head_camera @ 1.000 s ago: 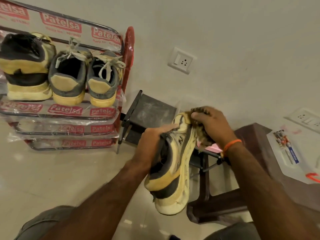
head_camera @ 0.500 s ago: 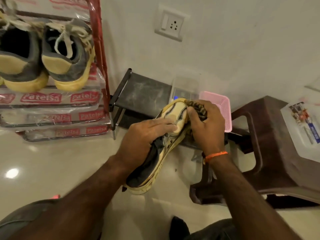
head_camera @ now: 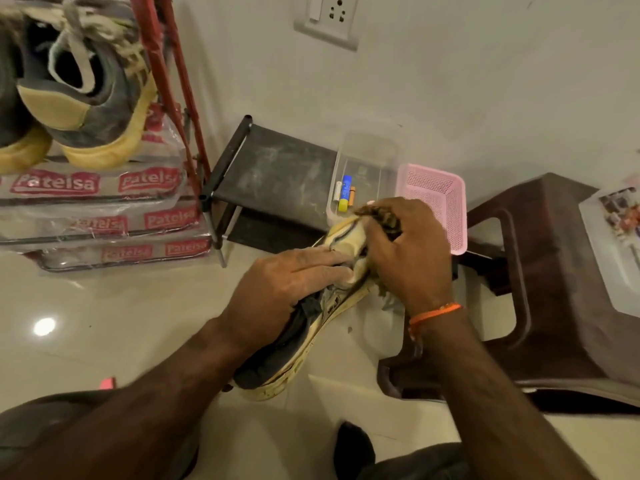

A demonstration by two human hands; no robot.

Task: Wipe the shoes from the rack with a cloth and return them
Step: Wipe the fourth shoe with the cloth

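- My left hand [head_camera: 277, 289] grips the shoe [head_camera: 311, 327] from above, fingers stretched fwd along the upper toward the toe, palm wrapped over the collar.
- Shoe is cream/yellow w/ dark grey panels, held off the floor [head_camera: 104, 323], toe pointing away from me, heel near my knees, tilted onto its side so the sole edge faces right.
- My right hand [head_camera: 408, 251] is clenched round the cloth [head_camera: 381, 216], a dark brownish wad, and presses it on the toe end of the shoe. Bit of cloth also hangs out below the hand, by the sole.
- Orange band [head_camera: 434, 313] on my right wrist.
- Rack [head_camera: 180, 98] at upper left: red uprights, shelves in clear wrap w/ red "Patelsa" labels. Grey/yellow sneaker [head_camera: 90, 98] w/ pale laces sits on its top visible shelf, heel toward me; part of another just left of it, touching.
- Low black stand [head_camera: 277, 168] against the wall, just right of the rack. On it a clear box [head_camera: 363, 150] holding 3 batteries [head_camera: 344, 194], and a pink basket [head_camera: 436, 195] right beside the box, behind my right hand.
- Brown stool [head_camera: 540, 271] at right; a white tray [head_camera: 609, 258] on top, contents blurred.
- Wall socket [head_camera: 327, 19] above the stand.
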